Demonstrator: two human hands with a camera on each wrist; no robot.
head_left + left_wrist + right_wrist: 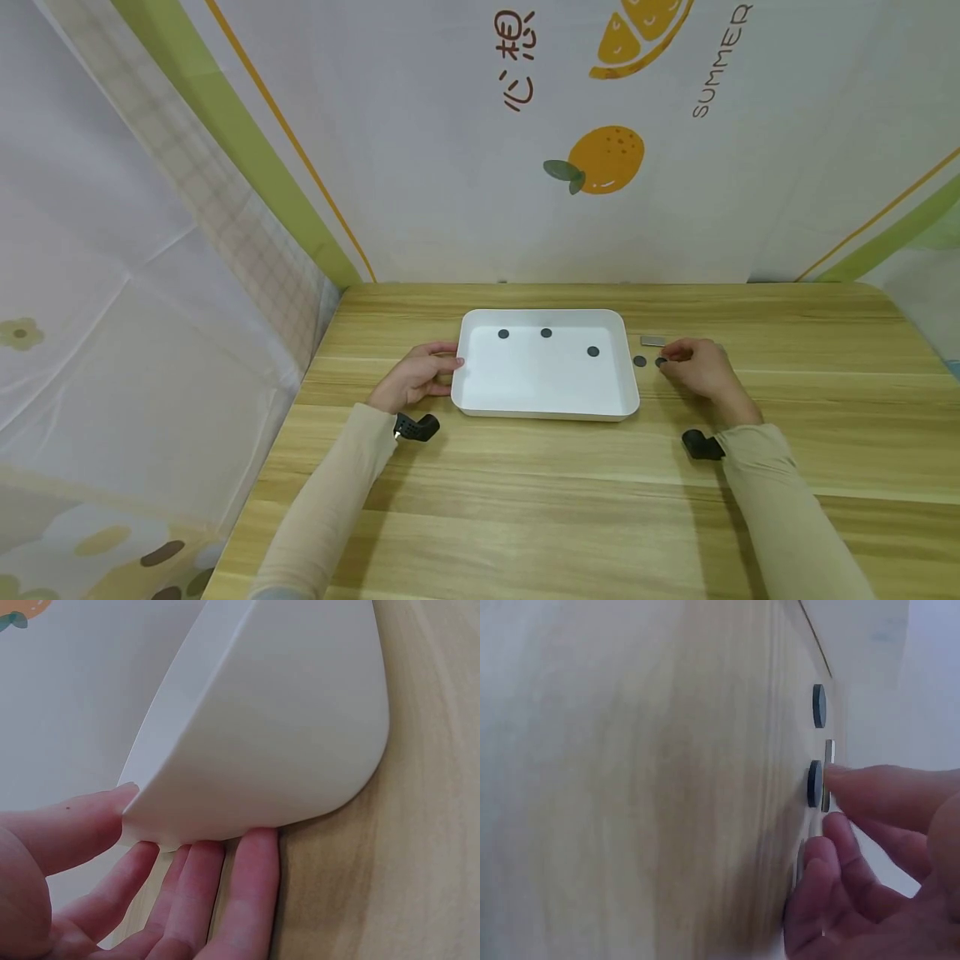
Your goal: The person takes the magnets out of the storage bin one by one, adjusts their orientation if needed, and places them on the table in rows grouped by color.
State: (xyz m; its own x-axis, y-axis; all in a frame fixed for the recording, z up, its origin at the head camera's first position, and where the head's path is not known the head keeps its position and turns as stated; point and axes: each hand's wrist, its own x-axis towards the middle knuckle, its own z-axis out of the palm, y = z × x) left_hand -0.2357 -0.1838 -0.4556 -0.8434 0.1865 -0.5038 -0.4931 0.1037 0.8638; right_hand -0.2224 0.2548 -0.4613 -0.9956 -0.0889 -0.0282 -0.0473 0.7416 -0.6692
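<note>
My left hand [420, 372] holds the left side of a shallow white tray [540, 414], thumb on the rim. In the left wrist view, its fingers [256, 877] press against the tray's outer wall, low down. Inside the tray lie three small dark round discs, one near the right [593, 352]. Right of the tray, my right hand [697, 367] pinches at another dark disc [661, 362], thumb and fingertips close about it. Just left of that is a second loose disc [640, 361]. A thin silvery bar [652, 341] lies behind these two.
The wooden table [517, 500] runs up to a white printed cloth [450, 167] at the back. More cloth [187, 350] hangs along the left side. Each wrist carries a black camera mount, the right one [702, 445] low over the table.
</note>
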